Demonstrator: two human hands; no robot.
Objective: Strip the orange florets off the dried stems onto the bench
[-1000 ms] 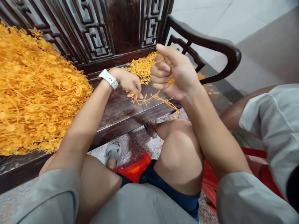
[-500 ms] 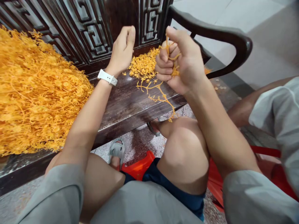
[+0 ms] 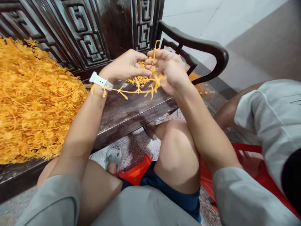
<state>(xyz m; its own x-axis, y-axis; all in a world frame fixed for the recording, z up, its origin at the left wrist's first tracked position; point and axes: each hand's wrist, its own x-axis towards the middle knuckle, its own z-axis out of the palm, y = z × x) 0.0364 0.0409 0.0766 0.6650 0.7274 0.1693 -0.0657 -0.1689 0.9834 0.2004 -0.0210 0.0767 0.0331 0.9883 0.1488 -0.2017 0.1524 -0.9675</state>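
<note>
My right hand (image 3: 172, 70) is closed on an orange branched stem (image 3: 131, 91), which looks like artificial foliage. One long, thin branch reaches left across my left wrist, and a short tip sticks up above the fingers. Facing it, my left hand (image 3: 125, 66) has its thumb and curled fingers at the stem's upper part; the exact contact is partly hidden. Below and behind both hands lies a pile of small orange pieces (image 3: 141, 81) on the dark wooden bench (image 3: 127, 108). A white watch band (image 3: 101, 81) is around my left wrist.
A large heap of orange foliage (image 3: 39, 103) covers the bench's left side. The carved backrest (image 3: 117, 28) and curved armrest (image 3: 199, 39) bound the seat. Another person's leg in grey cloth (image 3: 263, 110) is at right. Red plastic (image 3: 136, 171) shows between my knees.
My left hand has moved right and down to meet the right hand at the stem. My right hand has shifted left and lower, and the long branch, earlier hanging down, now stretches left.
</note>
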